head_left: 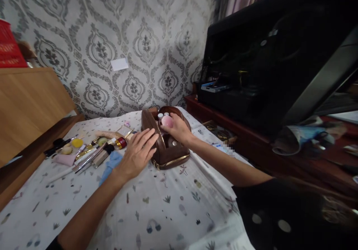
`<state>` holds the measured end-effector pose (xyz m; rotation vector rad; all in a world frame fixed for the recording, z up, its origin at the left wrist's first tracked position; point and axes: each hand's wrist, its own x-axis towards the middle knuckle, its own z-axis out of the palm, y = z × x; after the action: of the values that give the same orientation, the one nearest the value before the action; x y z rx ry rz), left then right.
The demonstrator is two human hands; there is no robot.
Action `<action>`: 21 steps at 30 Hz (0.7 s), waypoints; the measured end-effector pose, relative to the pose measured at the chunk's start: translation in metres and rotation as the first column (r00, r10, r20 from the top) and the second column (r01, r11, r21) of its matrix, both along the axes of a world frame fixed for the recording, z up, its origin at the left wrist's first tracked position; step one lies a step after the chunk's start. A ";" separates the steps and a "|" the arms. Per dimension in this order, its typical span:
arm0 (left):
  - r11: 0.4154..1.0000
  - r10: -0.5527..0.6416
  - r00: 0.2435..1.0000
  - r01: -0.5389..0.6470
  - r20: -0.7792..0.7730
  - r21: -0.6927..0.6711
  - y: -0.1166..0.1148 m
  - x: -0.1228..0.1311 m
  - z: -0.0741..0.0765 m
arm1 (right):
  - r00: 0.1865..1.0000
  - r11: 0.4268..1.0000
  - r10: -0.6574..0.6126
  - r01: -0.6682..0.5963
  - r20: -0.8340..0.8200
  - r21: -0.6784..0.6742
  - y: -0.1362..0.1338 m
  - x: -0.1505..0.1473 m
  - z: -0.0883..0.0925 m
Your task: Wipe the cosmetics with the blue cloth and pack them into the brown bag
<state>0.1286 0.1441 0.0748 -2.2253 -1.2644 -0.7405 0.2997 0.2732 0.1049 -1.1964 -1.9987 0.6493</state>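
Observation:
A brown cosmetic bag (175,161) with a gold zipper lies unzipped on the white printed cloth. Inside it, my right hand (179,130) grips a round pink item (167,121) whose exact kind I cannot make out. Small white-capped bottles (160,116) stand behind that item in the bag, and a clear round container (172,142) sits below it. My left hand (137,151) is stretched flat, palm down, its fingertips at the bag's left side. A light blue cloth (112,165) lies beside my left wrist.
Several makeup items, among them a yellow sponge (77,142), a pink tube (63,159) and a dark red bottle (121,142), are spread at the left. A wooden cabinet (30,108) borders that side. A large black screen (268,63) stands at the right.

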 end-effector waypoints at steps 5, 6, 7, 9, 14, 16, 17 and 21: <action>0.999 -0.013 0.999 0.011 0.044 0.040 -0.001 0.000 -0.009 | 0.906 0.984 0.121 -0.055 0.406 -0.169 0.000 -0.009 0.007; 0.999 -0.017 0.999 0.016 0.048 0.037 -0.001 0.000 -0.010 | 0.895 0.977 0.139 -0.054 0.424 -0.206 0.002 -0.011 0.007; 0.999 -0.022 0.998 0.020 0.051 0.033 -0.001 0.000 -0.010 | 0.882 0.970 0.156 -0.051 0.445 -0.238 0.003 -0.013 0.006; 0.999 -0.025 0.998 0.023 0.056 0.023 -0.001 -0.001 -0.011 | 0.859 0.960 0.175 -0.041 0.482 -0.276 0.005 -0.017 0.002; 0.999 -0.035 0.997 0.034 0.076 0.011 -0.001 -0.003 -0.012 | 0.840 0.967 0.158 -0.025 0.520 -0.255 0.003 -0.023 -0.012; 0.999 -0.039 0.996 0.038 0.083 0.005 -0.001 -0.003 -0.013 | 0.836 0.969 0.150 -0.018 0.528 -0.247 0.003 -0.024 -0.014; 0.999 -0.040 0.996 0.039 0.085 0.004 -0.002 -0.002 -0.013 | 0.835 0.970 0.147 -0.017 0.530 -0.243 0.004 -0.024 -0.015; 0.999 -0.046 0.994 0.046 0.094 0.006 -0.002 -0.002 -0.013 | 0.850 0.977 0.132 -0.025 0.510 -0.211 0.007 -0.023 -0.019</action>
<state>0.1267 0.1424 0.0621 -2.2467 -1.2581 -0.8742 0.2767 0.2801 0.0862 -1.5432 -2.4918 0.6176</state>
